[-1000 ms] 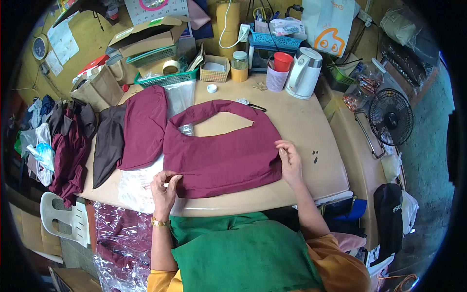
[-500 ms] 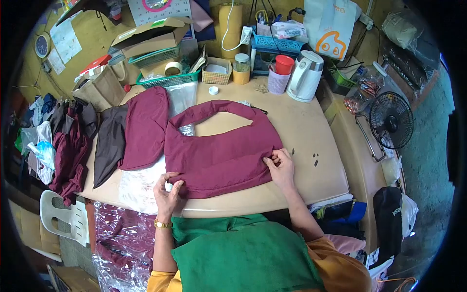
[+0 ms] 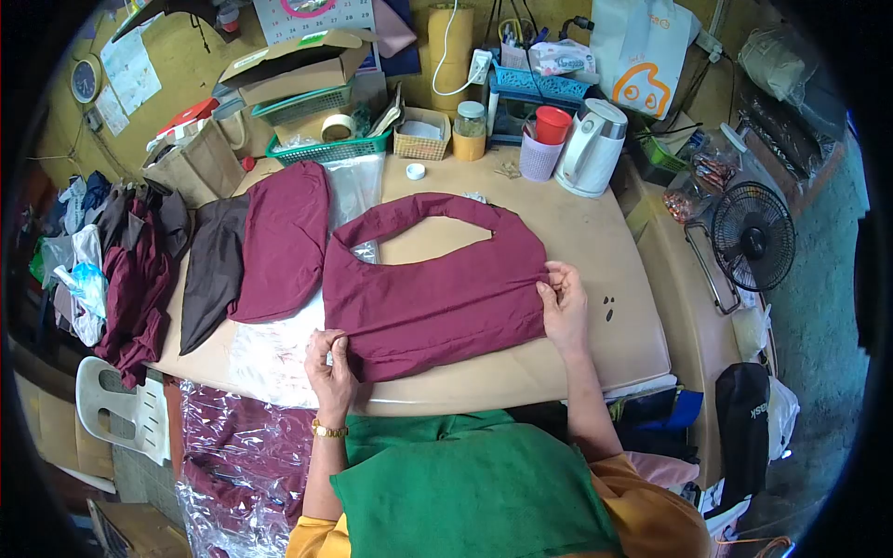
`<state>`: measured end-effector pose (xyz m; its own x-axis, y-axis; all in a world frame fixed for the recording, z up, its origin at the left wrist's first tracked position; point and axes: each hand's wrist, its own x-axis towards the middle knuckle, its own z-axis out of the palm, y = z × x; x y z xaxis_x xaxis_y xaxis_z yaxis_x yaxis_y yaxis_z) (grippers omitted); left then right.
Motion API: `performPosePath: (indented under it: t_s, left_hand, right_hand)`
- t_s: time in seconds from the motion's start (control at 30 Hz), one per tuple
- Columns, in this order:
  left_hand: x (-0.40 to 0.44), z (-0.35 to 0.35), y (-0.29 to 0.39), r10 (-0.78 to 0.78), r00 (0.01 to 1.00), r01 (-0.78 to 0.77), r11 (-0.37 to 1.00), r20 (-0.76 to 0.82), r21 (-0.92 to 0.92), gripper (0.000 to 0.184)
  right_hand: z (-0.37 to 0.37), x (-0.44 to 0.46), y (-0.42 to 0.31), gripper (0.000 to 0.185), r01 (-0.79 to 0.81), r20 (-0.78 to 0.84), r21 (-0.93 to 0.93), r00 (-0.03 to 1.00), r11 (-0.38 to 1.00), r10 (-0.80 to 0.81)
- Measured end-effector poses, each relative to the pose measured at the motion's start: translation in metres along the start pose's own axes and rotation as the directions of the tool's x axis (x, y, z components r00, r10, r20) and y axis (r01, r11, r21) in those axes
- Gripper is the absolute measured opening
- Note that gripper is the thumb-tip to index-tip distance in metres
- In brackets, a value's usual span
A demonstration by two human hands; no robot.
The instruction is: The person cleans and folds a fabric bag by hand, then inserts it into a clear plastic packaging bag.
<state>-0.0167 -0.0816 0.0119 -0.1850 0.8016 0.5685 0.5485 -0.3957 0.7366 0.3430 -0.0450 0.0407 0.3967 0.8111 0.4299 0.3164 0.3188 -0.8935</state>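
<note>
A maroon fabric shoulder bag (image 3: pixel 437 302) lies flat on the tan table (image 3: pixel 625 307), its wide strap looped toward the back. My left hand (image 3: pixel 331 365) pinches the bag's lower left edge between thumb and fingers. At the right side edge, my right hand (image 3: pixel 563 302) grips the cloth in a similar pinch. A crease runs across the bag between both hands. Left of it lie another folded maroon fabric piece (image 3: pixel 284 242) and a dark brown one (image 3: pixel 214 270). Clear plastic sheeting (image 3: pixel 274 363) shows beneath and beside them.
At the back stand a white kettle (image 3: pixel 592 149), a lilac cup (image 3: pixel 539 156), a jar (image 3: pixel 470 130) and a green basket (image 3: pixel 372 146). A black fan (image 3: pixel 752 235) is at the right. Garments (image 3: pixel 135 279) hang at the left, above a white plastic chair (image 3: pixel 121 409).
Both hands have shifted, the right one outward and up along the bag's side edge. The bag is pulled wider and a straighter crease crosses it. The whole view has moved slightly.
</note>
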Motion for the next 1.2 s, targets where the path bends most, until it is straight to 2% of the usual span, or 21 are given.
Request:
performPosePath:
  t_s: [0.07, 0.17, 0.2, 0.27, 0.4, 0.47, 0.5, 0.6, 0.67, 0.7, 0.77, 0.8, 0.87, 0.9, 0.97, 1.03, 1.07, 1.1, 1.17, 1.2]
  left_hand:
    - [-0.002, 0.003, -0.003, -0.012, 1.0, 0.012, 0.998, 0.002, -0.055, 0.012]
    - [-0.005, 0.008, -0.008, -0.058, 0.997, 0.052, 0.989, -0.042, -0.138, 0.014]
    - [-0.006, 0.009, -0.009, -0.057, 0.998, 0.051, 0.989, -0.037, -0.141, 0.014]
    - [-0.008, 0.01, -0.012, -0.126, 0.991, 0.114, 0.966, -0.037, -0.233, 0.019]
    - [-0.008, 0.003, -0.004, -0.184, 0.982, 0.174, 0.964, -0.033, -0.203, 0.021]
    - [-0.009, 0.001, -0.006, -0.194, 0.98, 0.18, 0.958, -0.04, -0.221, 0.021]
    - [-0.009, 0.0, -0.007, -0.202, 0.978, 0.186, 0.952, -0.044, -0.244, 0.021]
    - [-0.013, -0.001, -0.012, -0.19, 0.981, 0.181, 0.958, -0.023, -0.221, 0.021]
    - [-0.014, 0.002, -0.01, -0.209, 0.978, 0.195, 0.945, -0.025, -0.264, 0.02]
    - [-0.014, 0.003, -0.009, -0.226, 0.974, 0.208, 0.929, -0.026, -0.306, 0.02]
    - [-0.015, 0.003, -0.01, -0.218, 0.975, 0.2, 0.937, -0.031, -0.286, 0.02]
    - [-0.015, 0.002, -0.01, -0.212, 0.976, 0.195, 0.944, -0.039, -0.266, 0.019]
    - [-0.016, 0.003, -0.009, -0.208, 0.977, 0.189, 0.945, -0.045, -0.268, 0.019]
    - [-0.017, 0.004, -0.009, -0.205, 0.978, 0.184, 0.945, -0.05, -0.271, 0.019]
    - [-0.019, 0.003, -0.014, -0.212, 0.976, 0.193, 0.948, -0.051, -0.252, 0.019]
    - [-0.022, 0.003, -0.018, -0.22, 0.974, 0.203, 0.951, -0.051, -0.234, 0.019]
    - [-0.023, 0.004, -0.019, -0.222, 0.973, 0.204, 0.957, -0.066, -0.207, 0.019]
    - [-0.023, 0.004, -0.02, -0.224, 0.971, 0.206, 0.962, -0.082, -0.18, 0.019]
    - [-0.023, 0.006, -0.017, -0.197, 0.976, 0.186, 0.976, -0.095, -0.115, 0.019]
    - [-0.023, 0.008, -0.015, -0.17, 0.98, 0.166, 0.985, -0.105, -0.05, 0.02]
  right_hand:
    - [-0.011, 0.002, 0.009, 0.012, -0.073, 0.177, -0.13, 0.979, 0.989, 0.096]
    - [-0.011, 0.0, 0.017, 0.011, -0.171, 0.165, -0.034, 0.971, 0.985, 0.175]
    - [-0.009, -0.002, 0.02, 0.011, -0.173, 0.159, -0.037, 0.971, 0.984, 0.177]
    - [-0.001, -0.005, 0.021, 0.008, -0.098, 0.039, 0.014, 0.995, 0.995, 0.097]
    - [-0.003, -0.008, 0.009, 0.007, -0.107, 0.05, -0.025, 0.993, 0.994, 0.108]
    - [-0.013, -0.006, 0.01, 0.017, -0.085, 0.37, -0.142, 0.919, 0.986, 0.133]
    - [-0.014, -0.008, 0.013, 0.017, -0.089, 0.368, -0.143, 0.92, 0.986, 0.136]
    - [-0.013, -0.008, 0.016, 0.021, -0.109, 0.362, -0.096, 0.922, 0.989, 0.137]
    - [-0.009, -0.007, 0.012, 0.02, 0.009, 0.256, 0.099, 0.966, 0.995, -0.034]
    - [-0.009, -0.008, 0.013, 0.02, 0.009, 0.254, 0.099, 0.967, 0.995, -0.033]
    - [-0.009, -0.009, 0.014, 0.02, -0.181, 0.24, 0.246, 0.963, 0.952, 0.121]
    - [-0.01, -0.008, 0.011, 0.02, -0.18, 0.239, 0.247, 0.964, 0.952, 0.12]
    - [-0.016, -0.005, 0.003, 0.018, -0.234, 0.301, -0.087, 0.921, 0.968, 0.249]
    - [-0.017, -0.004, 0.006, 0.018, -0.235, 0.301, -0.086, 0.92, 0.968, 0.25]
    - [-0.018, -0.003, 0.016, 0.012, 0.126, 0.31, -0.065, 0.945, 0.99, -0.1]
    - [-0.013, -0.003, 0.027, 0.008, 0.076, 0.246, 0.008, 0.966, 0.997, -0.076]
    - [-0.01, -0.003, 0.03, 0.013, 0.032, 0.183, 0.084, 0.982, 0.996, -0.047]
    - [-0.009, -0.004, 0.032, 0.013, 0.031, 0.182, 0.085, 0.982, 0.996, -0.046]
    - [-0.006, -0.002, 0.031, 0.027, 0.224, 0.027, -0.136, 0.974, 0.965, -0.223]
    - [-0.006, -0.001, 0.029, 0.027, 0.224, 0.028, -0.134, 0.975, 0.965, -0.222]
